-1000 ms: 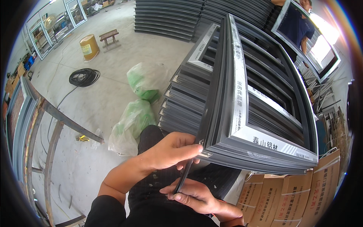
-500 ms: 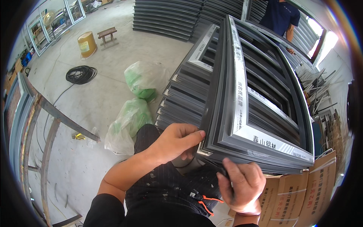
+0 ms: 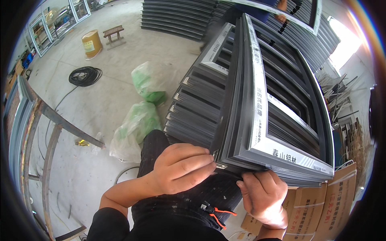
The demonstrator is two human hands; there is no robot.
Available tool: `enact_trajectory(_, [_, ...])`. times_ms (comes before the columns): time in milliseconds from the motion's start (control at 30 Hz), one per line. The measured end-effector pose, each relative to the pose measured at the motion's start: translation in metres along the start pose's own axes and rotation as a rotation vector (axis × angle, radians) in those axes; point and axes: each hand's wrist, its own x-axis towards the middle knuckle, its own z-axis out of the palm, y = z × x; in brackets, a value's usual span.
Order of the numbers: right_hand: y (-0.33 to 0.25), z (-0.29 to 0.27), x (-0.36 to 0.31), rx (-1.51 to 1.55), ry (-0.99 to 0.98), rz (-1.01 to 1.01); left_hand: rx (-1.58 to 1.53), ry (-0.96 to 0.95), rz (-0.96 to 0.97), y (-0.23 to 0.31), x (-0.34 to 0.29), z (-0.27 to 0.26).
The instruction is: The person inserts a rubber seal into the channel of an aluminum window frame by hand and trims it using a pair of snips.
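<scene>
- Left hand (image 3: 183,168) is closed in a loose fist on the near left corner of the dark aluminium window frame (image 3: 257,120); its fingertips press on the small metal corner piece (image 3: 219,164) at that corner.
- Right hand (image 3: 263,197) grips the near bottom edge of the frame from below, fingers curled under it, just to the right of the same corner.
- From this corner the frame's long axis runs away from the person and upward in the view, tilted, and it rests on a stack of similar frames (image 3: 197,108).
- Both hands are at the near end; the left one is nearer to the corner.
- Left of the frame lie green plastic bags (image 3: 140,116) on the floor; cardboard boxes (image 3: 321,205) stand below its right end.
</scene>
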Motion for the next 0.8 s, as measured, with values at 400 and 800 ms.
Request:
enact_trajectory(400, [0.007, 0.001, 0.002, -0.089, -0.009, -0.131, 0.084, 0.060, -0.016, 0.005, -0.001, 0.009])
enact_trajectory(800, [0.016, 0.013, 0.006, -0.169, 0.081, -0.246, 0.138, 0.097, 0.193, -0.006, -0.001, 0.020])
